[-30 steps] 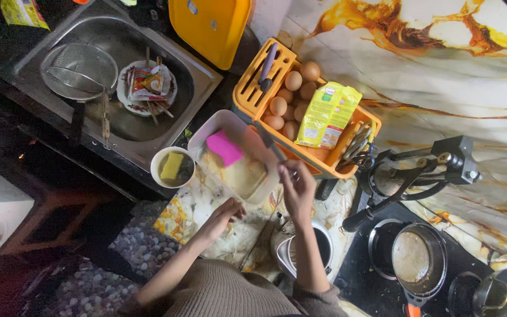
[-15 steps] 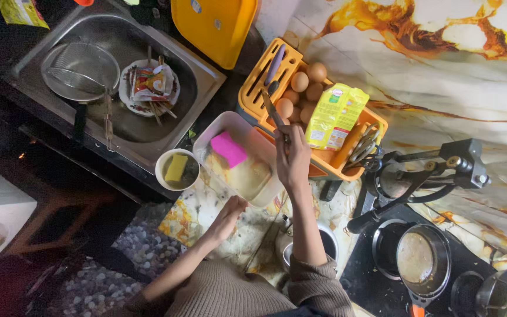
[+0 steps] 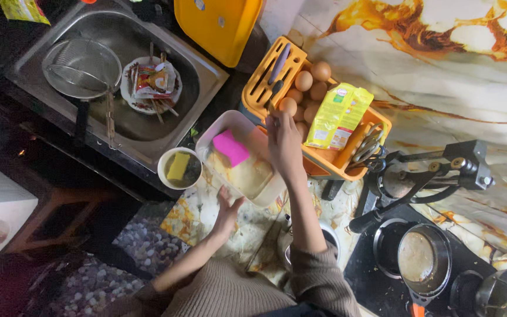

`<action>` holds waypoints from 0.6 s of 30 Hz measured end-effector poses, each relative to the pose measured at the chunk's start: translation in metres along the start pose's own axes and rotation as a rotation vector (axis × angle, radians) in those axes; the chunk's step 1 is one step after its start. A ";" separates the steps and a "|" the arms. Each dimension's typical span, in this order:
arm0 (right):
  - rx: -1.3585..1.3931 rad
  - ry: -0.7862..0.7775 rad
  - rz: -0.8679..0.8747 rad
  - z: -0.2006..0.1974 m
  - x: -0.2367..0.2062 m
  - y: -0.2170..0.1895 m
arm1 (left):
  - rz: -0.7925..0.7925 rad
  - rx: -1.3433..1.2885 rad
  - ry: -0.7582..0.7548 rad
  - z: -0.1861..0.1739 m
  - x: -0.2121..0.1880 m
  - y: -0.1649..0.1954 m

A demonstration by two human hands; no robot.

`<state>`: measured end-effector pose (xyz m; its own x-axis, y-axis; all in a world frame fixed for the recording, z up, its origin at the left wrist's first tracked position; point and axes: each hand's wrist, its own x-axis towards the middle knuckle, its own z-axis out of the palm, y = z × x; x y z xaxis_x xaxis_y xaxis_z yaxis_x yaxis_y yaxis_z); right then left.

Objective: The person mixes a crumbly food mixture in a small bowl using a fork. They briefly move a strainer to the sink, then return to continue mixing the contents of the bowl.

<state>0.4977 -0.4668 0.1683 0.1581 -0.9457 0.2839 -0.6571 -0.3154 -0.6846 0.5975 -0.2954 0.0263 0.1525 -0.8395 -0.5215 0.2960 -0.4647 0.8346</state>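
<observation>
right hand (image 3: pixel 283 141) over the near rim of the orange basket (image 3: pixel 253 94), fingers pinching a dark-handled tool, likely a knife (image 3: pixel 274 94) | left hand (image 3: pixel 227 211) open, flat on the counter below the basket, beside the white tub (image 3: pixel 206 138) | risk: blade snags the slots or knocks the eggs (image 3: pixel 306 88) packed just behind it, cracking one

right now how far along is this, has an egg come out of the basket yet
Not yet, as far as shows. The right hand reaches over the orange basket, fingers near the eggs; whether it grips one is unclear. The left hand rests by the white tub, which holds a pink sponge. The pan on the stove sits untouched.
</observation>
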 end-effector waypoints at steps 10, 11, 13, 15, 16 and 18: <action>0.187 -0.027 0.003 0.049 0.019 0.021 | -0.106 -0.131 -0.193 0.023 0.002 0.018; 0.189 -0.062 0.101 0.050 0.016 0.018 | -0.040 -0.062 -0.221 0.025 0.004 0.019; 0.193 -0.138 0.305 0.051 0.008 0.009 | 0.083 0.075 -0.277 0.030 0.006 0.020; 0.101 -0.059 0.164 0.053 0.006 0.003 | -0.014 0.066 -0.286 0.031 0.008 0.024; 0.054 -0.019 0.096 0.055 0.005 0.001 | -0.064 0.065 -0.293 0.029 0.007 0.027; -0.056 0.058 -0.004 0.058 0.009 -0.003 | -0.118 0.041 -0.337 0.022 0.005 0.030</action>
<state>0.5435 -0.4791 0.1338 0.1190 -0.9380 0.3255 -0.6972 -0.3123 -0.6452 0.5860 -0.3202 0.0528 -0.2018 -0.8220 -0.5325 0.2536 -0.5690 0.7822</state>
